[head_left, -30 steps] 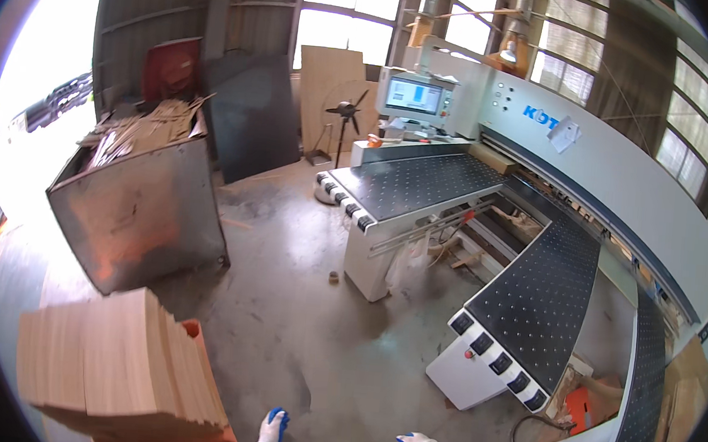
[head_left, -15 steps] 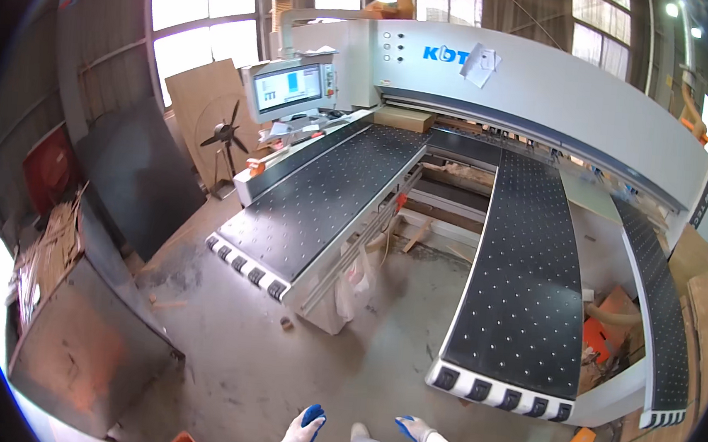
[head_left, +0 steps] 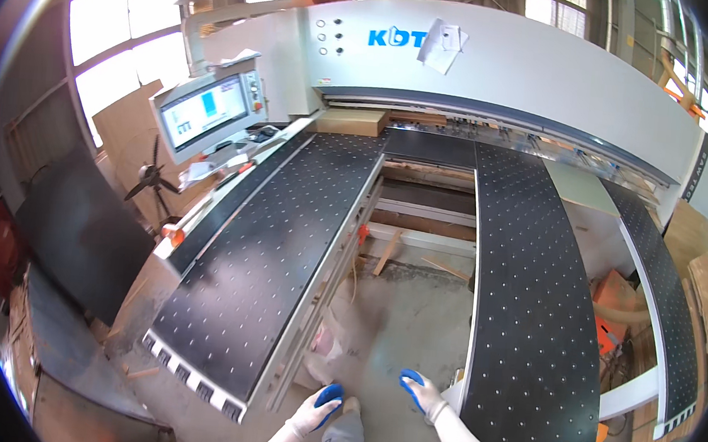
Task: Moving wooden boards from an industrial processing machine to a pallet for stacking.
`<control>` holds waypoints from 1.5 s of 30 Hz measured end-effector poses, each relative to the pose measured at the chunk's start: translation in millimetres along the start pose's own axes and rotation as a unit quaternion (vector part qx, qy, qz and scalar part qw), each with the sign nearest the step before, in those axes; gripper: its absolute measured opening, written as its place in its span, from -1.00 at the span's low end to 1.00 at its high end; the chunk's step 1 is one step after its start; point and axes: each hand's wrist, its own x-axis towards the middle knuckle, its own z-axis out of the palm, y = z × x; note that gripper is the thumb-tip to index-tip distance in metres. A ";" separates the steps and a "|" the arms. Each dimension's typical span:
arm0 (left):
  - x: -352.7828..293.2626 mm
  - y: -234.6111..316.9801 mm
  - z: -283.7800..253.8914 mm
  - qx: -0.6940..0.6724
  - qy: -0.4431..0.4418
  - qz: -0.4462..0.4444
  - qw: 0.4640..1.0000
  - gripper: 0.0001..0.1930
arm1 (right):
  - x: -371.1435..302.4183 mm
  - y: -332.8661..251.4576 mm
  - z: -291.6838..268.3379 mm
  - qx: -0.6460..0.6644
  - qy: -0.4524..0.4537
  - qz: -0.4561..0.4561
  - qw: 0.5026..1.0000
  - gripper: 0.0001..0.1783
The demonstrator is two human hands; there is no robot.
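Observation:
My left hand [head_left: 316,411], in a white glove with blue coating, hangs low in the middle, beside the near end of the left black table [head_left: 273,240]. Its fingers are loosely bent, and nothing shows in them. Gloved alike, my right hand [head_left: 423,394] is held a little apart from the left edge of the middle black table [head_left: 529,318]. Its fingers are loosely curved, with no object visible in them. Both hands are over the gap between the two tables, touching neither.
A large white panel-cutting machine [head_left: 532,77] spans the far side. A monitor [head_left: 204,114] and a black fan [head_left: 151,180] stand left. Stacked boards [head_left: 345,122] lie at the left table's far end. Wood strips [head_left: 387,253] lie in the gap; another black table [head_left: 657,278] is right.
I have moved forward into the gap between the tables, which now look nearer. My hands have come higher in the picture, and the right one has turned to show more blue.

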 end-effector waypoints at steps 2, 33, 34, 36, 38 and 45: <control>65.1 24.1 -6.3 -0.011 -0.034 -0.019 0.999 -0.49 | 17.1 8.7 -18.1 0.097 0.073 0.071 0.990 -0.51; 758.0 301.1 -167.3 0.178 0.232 0.044 0.955 -0.28 | 862.7 -278.4 -195.2 0.113 -0.049 -0.015 0.992 -0.42; 763.0 302.9 -173.6 0.169 0.247 0.038 0.954 -0.28 | 892.5 -289.8 -187.9 0.121 -0.047 -0.013 0.991 -0.40; 778.0 309.2 -174.2 0.177 0.320 -0.012 0.931 -0.35 | 952.5 -305.5 -183.2 0.147 -0.058 -0.012 0.987 -0.33; 786.6 300.4 -174.6 0.194 0.335 -0.025 0.922 -0.36 | 1011.2 -320.7 -170.5 0.128 -0.063 -0.018 0.990 -0.29; 811.8 302.2 -177.8 0.130 0.357 -0.042 0.924 -0.38 | 1273.0 -341.8 -161.5 0.132 -0.031 -0.088 0.987 -0.17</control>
